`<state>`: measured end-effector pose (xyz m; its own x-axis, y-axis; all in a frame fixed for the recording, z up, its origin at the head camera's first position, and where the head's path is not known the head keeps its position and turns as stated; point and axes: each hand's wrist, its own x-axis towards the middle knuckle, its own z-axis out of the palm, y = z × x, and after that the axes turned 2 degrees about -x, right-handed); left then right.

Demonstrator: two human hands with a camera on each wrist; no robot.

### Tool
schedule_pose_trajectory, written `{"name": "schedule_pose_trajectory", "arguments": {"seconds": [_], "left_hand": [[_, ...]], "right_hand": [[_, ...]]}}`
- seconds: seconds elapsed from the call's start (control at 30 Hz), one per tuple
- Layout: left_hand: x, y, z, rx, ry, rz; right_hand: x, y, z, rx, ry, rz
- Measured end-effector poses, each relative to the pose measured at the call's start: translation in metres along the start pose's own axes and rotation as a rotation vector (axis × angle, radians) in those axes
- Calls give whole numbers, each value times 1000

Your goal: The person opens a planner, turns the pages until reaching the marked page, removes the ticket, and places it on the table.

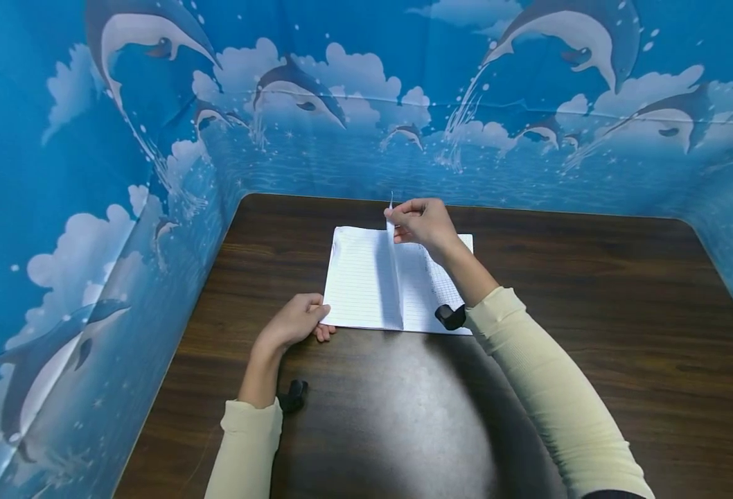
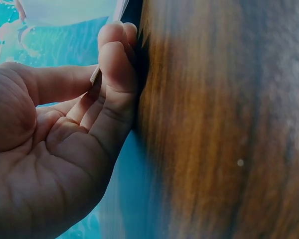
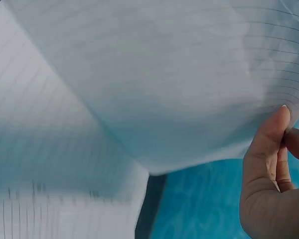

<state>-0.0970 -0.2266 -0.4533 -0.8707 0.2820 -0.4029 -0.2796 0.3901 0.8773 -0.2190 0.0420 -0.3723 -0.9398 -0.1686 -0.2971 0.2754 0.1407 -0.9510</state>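
Observation:
An open notebook [image 1: 360, 281] with blank ruled pages lies on the dark wooden table. Its lower left corner is held by my left hand [image 1: 296, 320], thumb on top and fingers curled underneath; the left wrist view shows the notebook's thin edge [image 2: 95, 74] between thumb and fingers. Near the top of the spine, my right hand [image 1: 425, 223] pinches the corner of a single page. That page [image 1: 394, 284] stands nearly upright along the middle fold. In the right wrist view, the lifted ruled page [image 3: 164, 89] bends up toward the thumb and fingertips [image 3: 276, 122].
Dark wood table [image 1: 591, 312] extends to both sides and in front of the notebook. A blue curtain [image 1: 316, 166] printed with dolphins and clouds hangs behind and to the left. Black wrist cameras [image 1: 450, 317] sit on both wrists, the right one over the notebook's right page.

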Motion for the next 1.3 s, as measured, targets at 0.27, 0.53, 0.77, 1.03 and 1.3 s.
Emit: {"name": "schedule_pose_trajectory", "arguments": {"seconds": [0.27, 0.53, 0.77, 1.03, 1.3], "left_hand": [[0, 1, -1, 2, 1, 15], [1, 2, -1, -17, -4, 2], [-1, 1, -1, -16, -11, 2], [-3, 4, 0, -53, 17, -33], [-1, 2, -1, -25, 10, -46]], "right_hand": [[23, 12, 48, 52, -22, 47], [38, 36, 86, -56, 23, 48], [40, 55, 103, -270, 21, 33], [42, 60, 106, -361, -4, 7], [36, 61, 105, -463, -7, -47]]}}
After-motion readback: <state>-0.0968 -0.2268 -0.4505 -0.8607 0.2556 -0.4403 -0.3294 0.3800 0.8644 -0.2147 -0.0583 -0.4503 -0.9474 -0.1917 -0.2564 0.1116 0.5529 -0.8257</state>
